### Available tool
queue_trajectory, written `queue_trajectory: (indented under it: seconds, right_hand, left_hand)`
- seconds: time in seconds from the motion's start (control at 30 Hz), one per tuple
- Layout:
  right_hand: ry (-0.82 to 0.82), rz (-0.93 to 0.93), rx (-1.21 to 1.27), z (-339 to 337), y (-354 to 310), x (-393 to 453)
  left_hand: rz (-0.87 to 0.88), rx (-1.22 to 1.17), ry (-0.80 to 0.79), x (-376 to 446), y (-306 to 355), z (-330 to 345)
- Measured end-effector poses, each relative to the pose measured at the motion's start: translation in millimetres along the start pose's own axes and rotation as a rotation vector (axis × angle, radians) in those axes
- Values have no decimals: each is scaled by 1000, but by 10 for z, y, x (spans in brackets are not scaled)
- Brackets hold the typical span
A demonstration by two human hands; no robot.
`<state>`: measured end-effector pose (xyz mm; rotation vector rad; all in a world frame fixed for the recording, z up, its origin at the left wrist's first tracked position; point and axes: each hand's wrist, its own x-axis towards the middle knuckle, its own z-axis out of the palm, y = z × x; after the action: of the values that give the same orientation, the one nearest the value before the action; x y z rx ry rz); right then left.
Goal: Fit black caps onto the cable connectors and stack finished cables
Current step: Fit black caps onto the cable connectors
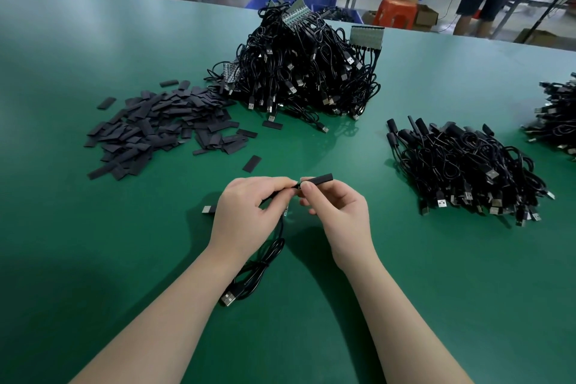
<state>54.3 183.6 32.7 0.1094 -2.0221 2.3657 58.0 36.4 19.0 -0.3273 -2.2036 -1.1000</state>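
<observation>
While both hands met above the green tabletop (405, 274), a black cap (318, 179) sat at the end of a cable (265, 262) held between them.

The left hand (246, 215) had its grip pinched together on the cable's end, fingers curled round it; the right hand (338, 212) had its grip clamped on the cap, thumb and forefinger at its near end; the cable hung below the left hand and coiled on the tabletop, its USB plug (228, 299) lying nearest the person; loose caps (156, 128) lay heaped to the left; uncapped cables (305, 68) were piled behind; capped cables (467, 165) were stacked to the right.
</observation>
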Motion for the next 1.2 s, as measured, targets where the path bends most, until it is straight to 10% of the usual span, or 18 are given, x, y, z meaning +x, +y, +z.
queue_trajectory:
  seconds: [1.2]
  right_hand:
    - [-57, -74, -105, -30, 18, -4]
  left_hand:
    - [87, 90, 7, 25, 24, -29]
